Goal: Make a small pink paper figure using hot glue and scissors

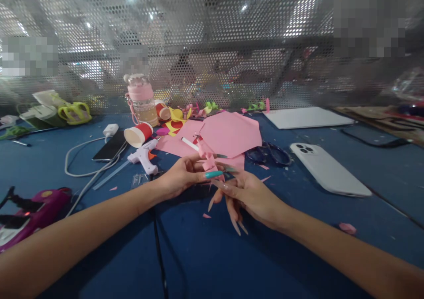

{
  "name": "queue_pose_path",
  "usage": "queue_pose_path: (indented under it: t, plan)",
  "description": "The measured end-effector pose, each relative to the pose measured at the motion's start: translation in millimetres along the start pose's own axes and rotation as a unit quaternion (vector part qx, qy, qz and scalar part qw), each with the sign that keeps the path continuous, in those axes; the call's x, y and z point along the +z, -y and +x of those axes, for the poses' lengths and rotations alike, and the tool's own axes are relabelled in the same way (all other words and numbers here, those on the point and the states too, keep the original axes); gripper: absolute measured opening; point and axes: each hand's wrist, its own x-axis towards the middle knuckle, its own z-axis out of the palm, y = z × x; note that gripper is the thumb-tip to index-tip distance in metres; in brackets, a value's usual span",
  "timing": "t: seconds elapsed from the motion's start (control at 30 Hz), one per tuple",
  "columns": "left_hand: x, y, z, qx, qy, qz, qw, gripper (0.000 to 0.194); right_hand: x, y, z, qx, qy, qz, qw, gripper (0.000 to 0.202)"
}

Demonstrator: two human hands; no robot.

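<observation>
- My left hand (180, 175) sits over the blue table (205, 255), just in front of the pink paper sheet (228, 133), with its fingers curled and its thumb pinching a small pink paper piece (208, 157).
- My right hand (250, 195) meets the left from the other side; its fingertips (220, 185) touch the lower end of that same paper piece, while the other long-nailed fingers are bent down toward the table.
- The paper piece is folded or curled and stands between both hands, at the near edge of the pink sheet.
- A white glue gun (144, 155) lies just left of the pink sheet, its nozzle pointing toward it.
- A red and white paper cup (139, 134) lies tipped on its side behind the glue gun, left of the sheet.
- A clear bottle with a pink lid (141, 99) stands upright farther back and left of the sheet; I can read no label on it.
- A white phone (329, 171) lies face down to the right of the sheet, camera lenses showing; I see no readable brand mark.
- A dark phone (111, 146) with a white charger cable (82, 157) lies left of the cup.
- Dark-handled scissors (270, 154) rest between the sheet and the white phone.
- Coloured paper scraps (179, 118) lie behind the sheet, near the perforated metal screen (212, 38).
- No writing can be read anywhere.
</observation>
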Motion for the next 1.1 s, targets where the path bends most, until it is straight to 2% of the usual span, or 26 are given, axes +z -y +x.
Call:
queue_pose_path:
  t: [0.1, 0.27, 0.4, 0.5, 0.7, 0.8, 0.9, 1.1]
  plan:
    - [1.0, 1.5, 0.6, 0.0, -0.032, 0.0, 0.999, 0.036, 0.8, 0.1, -0.8, -0.003, -0.001, -0.005, 1.0, 0.08]
    - [0.1, 4.9, 1.2, 0.021, -0.038, 0.032, 0.999, 0.036, 1.7, 0.2, -1.8, 0.0, 0.004, -0.027, 1.0, 0.079]
    - [-3.6, 7.7, 1.8, 0.072, -0.041, 0.083, 0.993, 0.051, 2.6, 0.2, -1.9, 0.006, 0.001, -0.034, 0.999, 0.084]
    - [-4.3, 7.9, 1.9, 0.07, -0.031, 0.089, 0.993, 0.061, 1.9, -0.7, -1.0, -0.001, 0.001, -0.023, 1.0, 0.085]
    - [-2.9, 5.5, 0.7, 0.058, -0.065, 0.011, 0.996, 0.049, -0.1, -1.9, 0.9, -0.007, -0.012, 0.0, 1.0, 0.083]
    - [-4.8, 5.4, 1.0, 0.034, -0.059, 0.014, 0.998, 0.054, 0.8, -1.4, 1.2, -0.002, -0.016, 0.013, 1.0, 0.081]
    - [-6.2, 6.7, 2.4, 0.054, -0.037, 0.005, 0.998, 0.057, 1.8, -1.6, 1.8, -0.001, -0.011, 0.023, 1.0, 0.077]
    - [-3.8, 7.8, 3.9, 0.098, -0.027, 0.002, 0.995, 0.036, 0.5, -2.8, 1.5, -0.017, -0.007, 0.03, 0.999, 0.082]
